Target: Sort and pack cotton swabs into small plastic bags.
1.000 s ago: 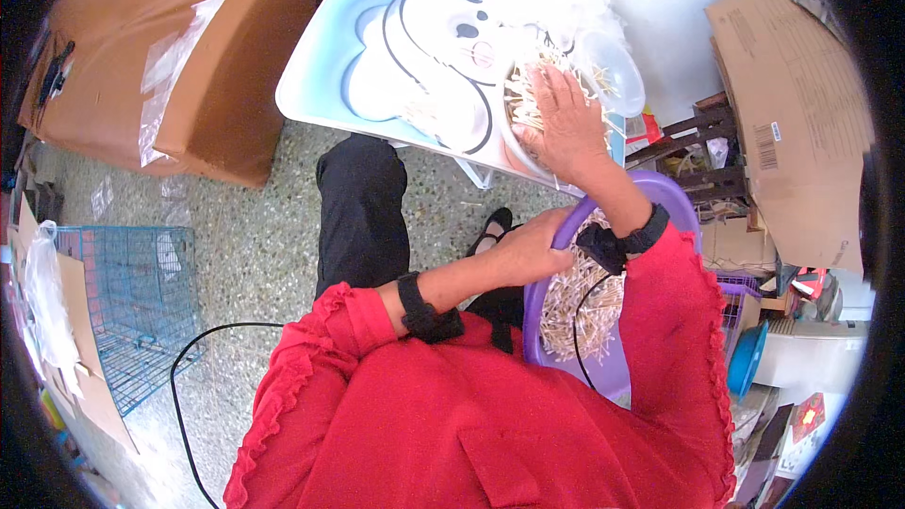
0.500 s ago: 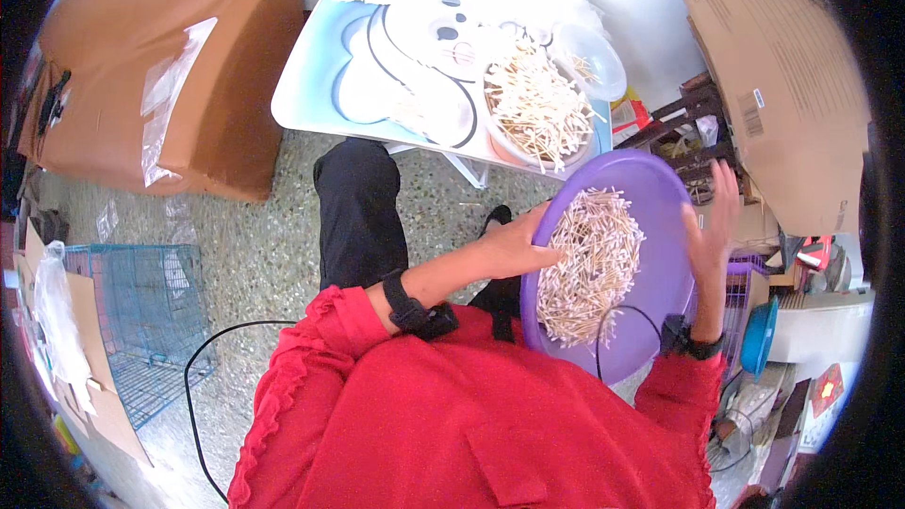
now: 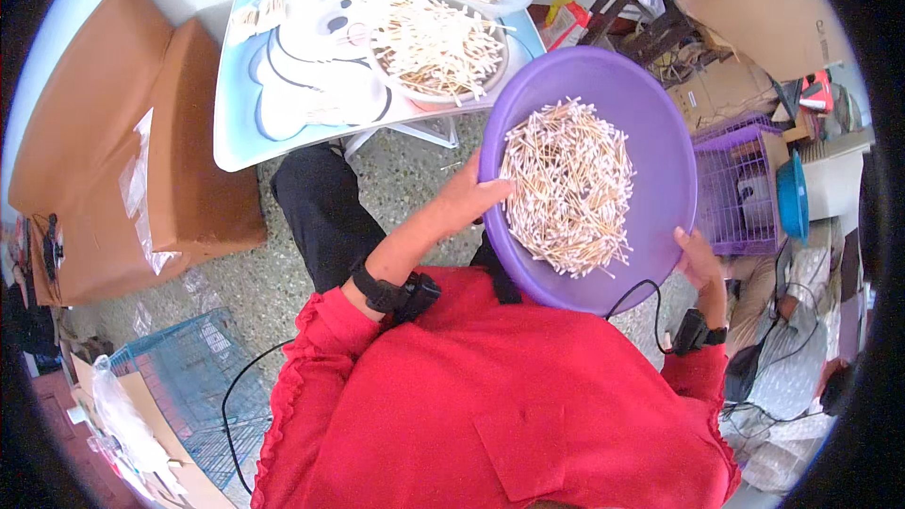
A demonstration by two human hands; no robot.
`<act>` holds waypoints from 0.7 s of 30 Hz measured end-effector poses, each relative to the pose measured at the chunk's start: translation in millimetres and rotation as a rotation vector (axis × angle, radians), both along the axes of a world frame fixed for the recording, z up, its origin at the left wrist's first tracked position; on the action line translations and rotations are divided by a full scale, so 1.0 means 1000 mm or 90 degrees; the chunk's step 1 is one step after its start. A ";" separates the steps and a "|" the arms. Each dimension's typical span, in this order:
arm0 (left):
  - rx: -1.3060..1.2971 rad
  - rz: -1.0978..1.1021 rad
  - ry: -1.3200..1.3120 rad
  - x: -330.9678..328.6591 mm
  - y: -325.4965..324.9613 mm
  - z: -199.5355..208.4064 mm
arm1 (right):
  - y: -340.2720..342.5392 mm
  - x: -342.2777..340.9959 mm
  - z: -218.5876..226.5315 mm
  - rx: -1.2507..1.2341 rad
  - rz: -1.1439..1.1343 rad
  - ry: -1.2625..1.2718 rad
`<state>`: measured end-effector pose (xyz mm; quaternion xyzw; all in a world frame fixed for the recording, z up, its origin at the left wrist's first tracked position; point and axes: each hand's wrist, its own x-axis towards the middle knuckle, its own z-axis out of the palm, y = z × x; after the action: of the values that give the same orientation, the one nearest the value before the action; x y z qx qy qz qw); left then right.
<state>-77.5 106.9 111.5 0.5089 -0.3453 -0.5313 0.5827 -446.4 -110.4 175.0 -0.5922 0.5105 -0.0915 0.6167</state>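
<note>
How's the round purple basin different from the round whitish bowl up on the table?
The round purple basin looks bigger than the round whitish bowl. The left hand and right hand hold the basin; the bowl sits on the blue-and-white table. Bare wall shows inside the basin; the bowl is heaped to its rim. Both hold thin, white-tipped sticks.

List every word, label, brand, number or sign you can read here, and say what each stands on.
No text can be read with certainty.
Large brown cardboard box, upper right: small printed marks, too small to read.
Blue wire cage, lower left: pale marks, too blurred to read.
White-and-blue tabletop with a cartoon face: no readable words.
Round purple plastic basin: no lettering visible.
</note>
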 end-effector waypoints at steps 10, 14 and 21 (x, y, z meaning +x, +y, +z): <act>0.026 -0.121 0.007 -0.006 0.004 0.022 | 0.024 -0.039 -0.068 0.329 -0.085 -0.274; 0.037 -0.227 -0.275 0.019 0.008 -0.014 | 0.000 -0.084 -0.111 0.331 -0.261 -0.291; 0.166 -0.223 -0.442 0.081 0.065 -0.008 | -0.066 -0.092 -0.229 0.302 -0.420 -0.350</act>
<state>3.3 172.3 103.4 0.6610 -0.5327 -0.4586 0.2626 -538.5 -176.7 -54.2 -0.1962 0.4960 -0.3159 0.7847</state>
